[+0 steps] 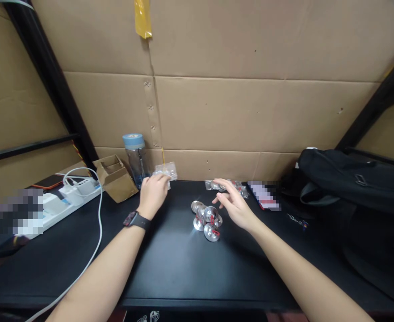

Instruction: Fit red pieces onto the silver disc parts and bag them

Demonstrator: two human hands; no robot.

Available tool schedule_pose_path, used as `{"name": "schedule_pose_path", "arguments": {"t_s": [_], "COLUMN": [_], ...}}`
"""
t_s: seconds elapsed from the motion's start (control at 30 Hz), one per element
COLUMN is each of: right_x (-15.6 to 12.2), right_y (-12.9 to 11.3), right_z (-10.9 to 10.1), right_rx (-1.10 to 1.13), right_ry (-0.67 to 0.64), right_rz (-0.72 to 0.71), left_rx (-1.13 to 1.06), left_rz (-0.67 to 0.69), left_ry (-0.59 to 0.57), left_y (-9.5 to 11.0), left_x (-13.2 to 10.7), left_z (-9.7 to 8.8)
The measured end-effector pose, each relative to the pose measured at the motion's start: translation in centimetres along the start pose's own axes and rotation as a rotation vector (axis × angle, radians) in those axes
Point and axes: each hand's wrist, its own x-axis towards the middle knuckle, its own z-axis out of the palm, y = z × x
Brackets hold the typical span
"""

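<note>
My left hand (pixel 153 193), with a dark watch on its wrist, reaches to the back of the black table (pixel 170 264) and closes its fingers on a small clear plastic bag (pixel 166 171) leaning by the cardboard wall. My right hand (pixel 234 203) hovers open with fingers spread, just right of a pile of several shiny metal discs with red parts (pixel 207 220). Its fingertips are near another clear bag of parts (pixel 227 186) lying flat behind the pile.
A blue-lidded water bottle (pixel 136 158) and an open cardboard box (pixel 115 178) stand at the back left. A white power strip with a white cable (pixel 79 188) lies further left. A black bag (pixel 354 183) fills the right side.
</note>
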Motion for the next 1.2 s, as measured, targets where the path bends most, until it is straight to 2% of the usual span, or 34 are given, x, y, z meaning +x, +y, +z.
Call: {"name": "schedule_pose_path", "arguments": {"t_s": [0.07,0.1,0.17,0.23,0.5,0.67,0.77,0.93,1.2], "right_x": [0.1,0.2,0.3,0.4,0.7,1.6,3.0,6.4,10.9], "right_y": [0.1,0.2,0.3,0.5,1.3,2.7,4.3,6.9,8.0], "right_z": [-0.2,-0.3,-0.5,-0.8,-1.4,-2.0,-2.6,-2.5,-1.0], "right_rx": [-0.003,-0.005,-0.007,-0.013,-0.141,-0.397,-0.658,-0.997,-1.084], "right_ry": [0.006,0.009,0.015,0.026,0.052,0.012,-0.047,-0.217,-0.348], "right_rz": [-0.006,-0.010,-0.015,-0.017,-0.035,-0.118,-0.112,0.039,0.117], "left_rx": [0.062,0.068,0.065,0.060,0.055,0.051,0.039,0.011,0.000], "left_rz": [-0.112,-0.126,-0.127,-0.117,-0.121,-0.125,-0.128,-0.130,-0.122], "left_ry": [-0.163,-0.220,-0.299,-0.331,-0.385,-0.417,-0.439,-0.461,-0.462], "left_y": [-2.0,-2.7,-3.4,-3.4,-2.8,-2.8,-2.8,-2.9,-3.2], "left_x": [0.0,-0.1,-0.5,-0.7,-0.6,-0.5,-0.5,-0.1,0.0], "left_z": [0.8,1.1,1.9,2.4,3.4,4.0,4.1,3.8,2.5]}}
